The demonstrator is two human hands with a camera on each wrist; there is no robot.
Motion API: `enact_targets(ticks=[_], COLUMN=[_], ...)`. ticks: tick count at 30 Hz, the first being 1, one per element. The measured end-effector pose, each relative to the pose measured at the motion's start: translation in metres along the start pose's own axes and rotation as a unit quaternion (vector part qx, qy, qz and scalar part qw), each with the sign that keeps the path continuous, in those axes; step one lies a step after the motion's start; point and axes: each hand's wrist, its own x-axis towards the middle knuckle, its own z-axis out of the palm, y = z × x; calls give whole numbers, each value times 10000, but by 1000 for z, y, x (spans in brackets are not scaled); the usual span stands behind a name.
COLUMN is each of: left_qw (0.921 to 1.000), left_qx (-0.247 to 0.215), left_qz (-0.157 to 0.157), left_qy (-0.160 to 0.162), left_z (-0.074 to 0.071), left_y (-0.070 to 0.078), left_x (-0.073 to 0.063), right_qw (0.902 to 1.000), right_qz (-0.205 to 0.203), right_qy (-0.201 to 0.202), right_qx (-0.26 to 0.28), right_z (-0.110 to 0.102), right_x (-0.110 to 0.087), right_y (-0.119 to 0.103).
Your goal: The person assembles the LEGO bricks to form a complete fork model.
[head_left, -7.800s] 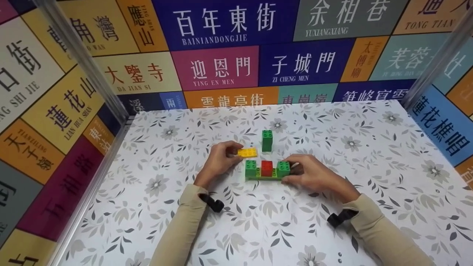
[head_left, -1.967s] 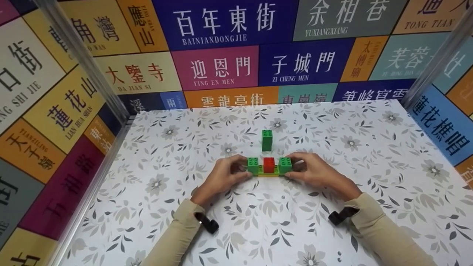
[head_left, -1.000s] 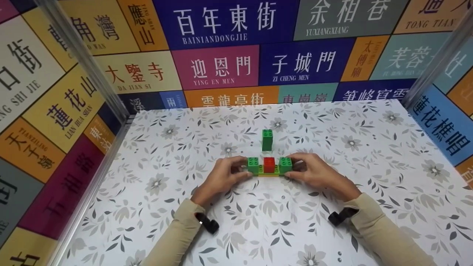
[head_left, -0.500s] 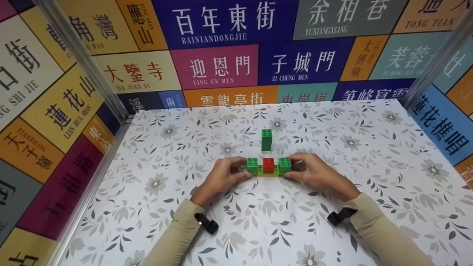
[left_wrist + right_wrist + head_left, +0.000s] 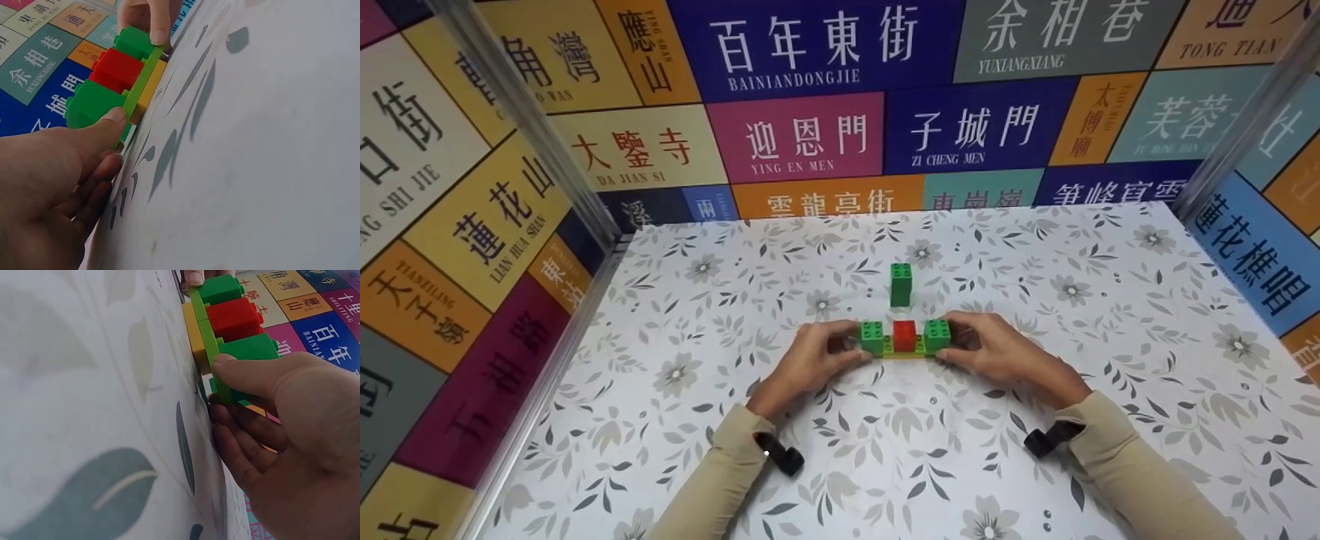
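A toy-brick assembly sits on the table, with a red brick (image 5: pixel 904 336) between a left green brick (image 5: pixel 872 337) and a right green brick (image 5: pixel 937 334). These stand on lime-green plates (image 5: pixel 135 95), under which a yellow brick (image 5: pixel 194 337) runs along the middle. My left hand (image 5: pixel 808 360) pinches the assembly's left end, its thumb against the lime plate's near side in the left wrist view. My right hand (image 5: pixel 997 349) pinches the right end the same way. Fingertips behind the bricks are partly hidden.
Behind the assembly a tall green brick stack (image 5: pixel 901 285) stands upright on the floral-patterned table (image 5: pixel 720 300). Panels printed with street names (image 5: pixel 817 139) wall in the back and both sides.
Earlier my left hand held the yellow brick apart, left of the assembly; now it lies beneath the lime plates and that hand grips the left end. Over the last two seconds little has moved.
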Motion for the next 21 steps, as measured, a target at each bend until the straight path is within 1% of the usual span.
enact_targets(ticks=[5,7,13,17,21], left_qw=[9998,9996,9989,9989,9992], left_qx=[100,146,211,208,61], left_qz=[156,227,399,400,345], left_qy=[-51,-59,-87,-116,-172], left_z=[1,1,0,-1,-1], left_y=[-1,-1,1,0,-2], left_x=[2,2,0,1,2], right_qw=[9999,9999,9995,9996,9997], right_qz=[-23,-92,-190,-182,-241], right_qy=[68,70,-13,18,11], right_qx=[-80,-83,259,208,78], right_z=[0,1,0,-1,-1], right_x=[1,1,1,1,2], right_y=[-1,-1,-2,-2,-2])
